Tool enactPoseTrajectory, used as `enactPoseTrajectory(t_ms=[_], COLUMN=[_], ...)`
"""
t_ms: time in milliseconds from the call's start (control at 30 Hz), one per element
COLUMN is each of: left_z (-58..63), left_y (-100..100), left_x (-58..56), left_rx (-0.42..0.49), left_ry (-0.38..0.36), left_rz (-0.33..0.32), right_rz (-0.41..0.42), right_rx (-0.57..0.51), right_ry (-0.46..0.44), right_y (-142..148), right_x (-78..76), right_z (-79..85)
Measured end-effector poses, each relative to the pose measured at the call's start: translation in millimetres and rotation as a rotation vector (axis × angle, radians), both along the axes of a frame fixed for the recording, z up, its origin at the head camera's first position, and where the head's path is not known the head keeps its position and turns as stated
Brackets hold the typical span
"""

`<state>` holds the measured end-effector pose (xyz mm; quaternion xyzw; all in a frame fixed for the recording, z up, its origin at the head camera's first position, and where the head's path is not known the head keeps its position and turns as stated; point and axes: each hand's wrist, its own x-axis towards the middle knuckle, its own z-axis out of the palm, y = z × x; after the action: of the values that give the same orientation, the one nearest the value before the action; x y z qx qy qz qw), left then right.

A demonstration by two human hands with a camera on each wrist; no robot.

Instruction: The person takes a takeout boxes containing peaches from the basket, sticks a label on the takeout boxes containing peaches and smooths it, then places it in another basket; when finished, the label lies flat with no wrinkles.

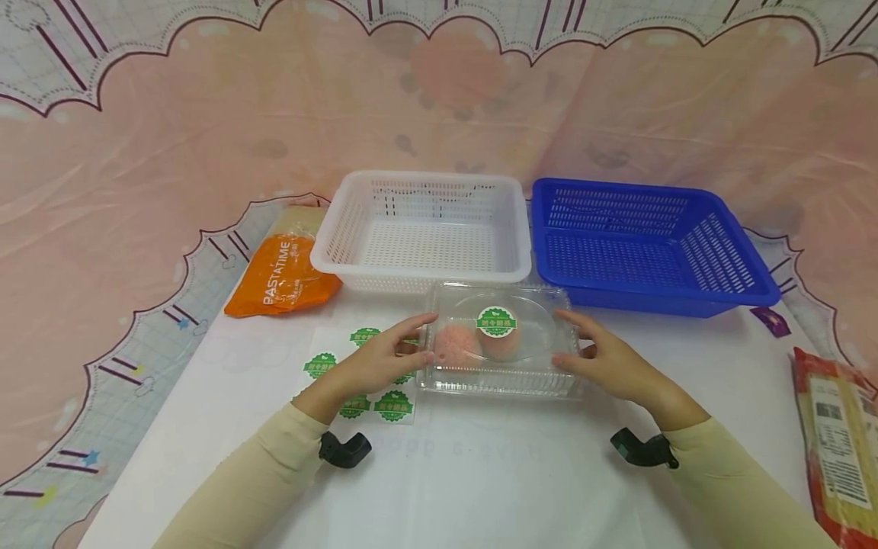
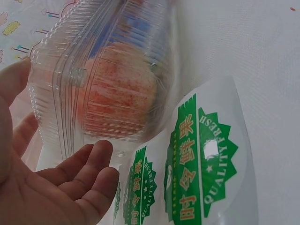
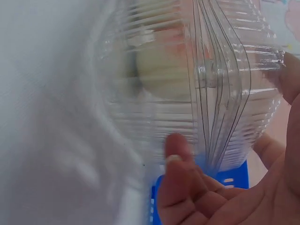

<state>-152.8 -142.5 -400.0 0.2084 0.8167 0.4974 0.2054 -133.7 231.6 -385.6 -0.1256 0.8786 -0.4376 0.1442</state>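
A clear plastic clamshell box [image 1: 507,381] stands closed on the white table, just in front of the white basket. Inside lie two peaches, one on the left [image 1: 456,347] and one [image 1: 503,351] beside it. A round green-and-white sticker [image 1: 497,322] is on the lid. My left hand [image 1: 377,362] grips the box's left end, thumb and fingers spread along that side. At the opposite end my right hand [image 1: 617,370] holds it the same way. Beneath my left hand and wrist lies a sheet of green stickers [image 2: 206,154], partly hidden by them.
Behind the box stand a white mesh basket [image 1: 420,273] and, to its right, a blue one [image 1: 658,296]. An orange bag [image 1: 288,274] leans at the left by the white basket. A red-edged noodle packet [image 1: 840,442] and a small purple packet [image 1: 771,321] lie at the right.
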Motion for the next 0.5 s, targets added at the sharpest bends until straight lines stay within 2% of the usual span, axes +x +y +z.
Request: enactPoseTrajectory(t_ms=[267, 500], left_z=[2.8, 2.8], left_y=[1.8, 2.7], left_x=[2.1, 4.7], left_rx=[0.007, 0.024], left_ry=[-0.034, -0.060], left_rz=[0.010, 0.009], right_rz=[-0.013, -0.039], right_rx=[-0.118, -0.148], right_ry=[-0.038, -0.039], right_y=[2.6, 4.7], right_x=[2.9, 9.2], right_z=[-2.9, -2.7])
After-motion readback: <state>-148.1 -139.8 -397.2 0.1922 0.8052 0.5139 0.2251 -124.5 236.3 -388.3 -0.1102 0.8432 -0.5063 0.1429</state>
